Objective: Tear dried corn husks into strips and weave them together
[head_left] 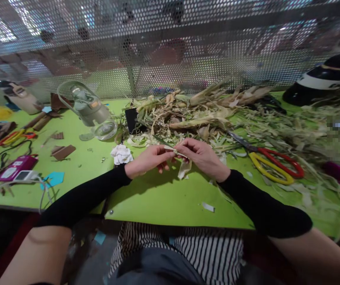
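Note:
Over the green table my left hand point(152, 159) and my right hand point(201, 156) meet, fingertips pinched together. Between them is a pale strip of dried corn husk point(184, 169), its wider end hanging below my right fingers. Both hands are closed on this strip; the part inside the fingers is hidden. Just beyond them lies a heap of dried husks point(184, 113), with shreds spilling to the right. A crumpled white tissue point(121, 154) rests beside my left wrist. Scissors with red and yellow handles point(271, 164) lie right of my right hand.
A clear bottle with a grey-green lid point(92, 109) stands at the back left. Left of it are a purple device point(17, 168) with cables, brown scraps point(63, 152) and other scissors point(11, 137). A black-and-white object point(315, 81) stands far right. A perforated metal screen point(146, 55) closes the back.

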Action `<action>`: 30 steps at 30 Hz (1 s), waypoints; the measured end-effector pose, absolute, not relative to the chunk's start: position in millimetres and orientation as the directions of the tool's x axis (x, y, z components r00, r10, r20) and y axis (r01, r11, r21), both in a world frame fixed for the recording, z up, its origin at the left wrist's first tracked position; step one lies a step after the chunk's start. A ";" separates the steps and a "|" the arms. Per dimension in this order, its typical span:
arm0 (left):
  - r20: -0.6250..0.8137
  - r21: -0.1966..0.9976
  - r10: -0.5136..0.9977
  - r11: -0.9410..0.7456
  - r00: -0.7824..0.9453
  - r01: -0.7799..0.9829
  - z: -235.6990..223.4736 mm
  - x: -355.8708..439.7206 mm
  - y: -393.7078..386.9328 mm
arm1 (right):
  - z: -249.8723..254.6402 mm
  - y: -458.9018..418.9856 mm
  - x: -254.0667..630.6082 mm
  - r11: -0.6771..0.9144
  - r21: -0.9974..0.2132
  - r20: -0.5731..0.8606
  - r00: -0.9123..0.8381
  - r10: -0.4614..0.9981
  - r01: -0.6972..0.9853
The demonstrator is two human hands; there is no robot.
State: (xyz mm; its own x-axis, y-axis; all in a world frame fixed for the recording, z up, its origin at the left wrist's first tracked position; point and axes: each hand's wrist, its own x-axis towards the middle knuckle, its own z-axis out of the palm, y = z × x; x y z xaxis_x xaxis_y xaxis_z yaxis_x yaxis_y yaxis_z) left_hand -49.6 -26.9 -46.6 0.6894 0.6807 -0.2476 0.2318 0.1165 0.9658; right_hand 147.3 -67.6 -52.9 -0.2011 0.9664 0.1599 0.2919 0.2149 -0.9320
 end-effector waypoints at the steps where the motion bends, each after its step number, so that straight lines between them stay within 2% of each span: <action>1: -0.262 0.964 0.655 0.139 0.708 0.227 -45.6 -49.5 -26.6 | -53.3 -68.5 146.4 0.235 -0.913 0.180 -0.187 0.966 0.333; 5: -0.191 0.980 0.649 0.086 0.736 0.179 -44.4 -50.3 -27.5 | -50.0 -72.5 143.1 0.265 -0.843 0.260 -0.077 0.963 0.468; 10: -0.120 0.991 0.665 0.034 0.737 0.131 -49.1 -49.9 -32.5 | -45.9 -74.2 141.7 0.223 -0.859 0.238 -0.026 0.971 0.460; 15: -0.177 0.980 0.654 0.052 0.736 0.190 -50.7 -50.1 -37.4 | -47.6 -72.5 144.5 0.253 -0.840 0.252 -0.066 0.965 0.480; 19: -0.149 0.985 0.681 0.039 0.717 0.167 -47.3 -49.6 -37.4 | -47.3 -73.4 146.8 0.251 -0.835 0.228 -0.107 0.968 0.489; 23: -0.103 0.992 0.710 0.022 0.696 0.125 -44.3 -50.5 -34.9 | -47.2 -75.4 147.8 0.297 -0.777 0.248 -0.164 0.955 0.555; 26: -0.021 0.980 0.769 -0.111 0.639 0.166 -43.8 -51.4 -33.2 | -47.3 -76.6 147.4 0.331 -0.751 0.267 -0.196 0.944 0.571; 30: 0.188 0.884 0.790 -0.395 0.584 0.250 -44.3 -52.0 -30.4 | -46.8 -78.2 146.9 0.309 -0.755 0.206 -0.238 0.949 0.578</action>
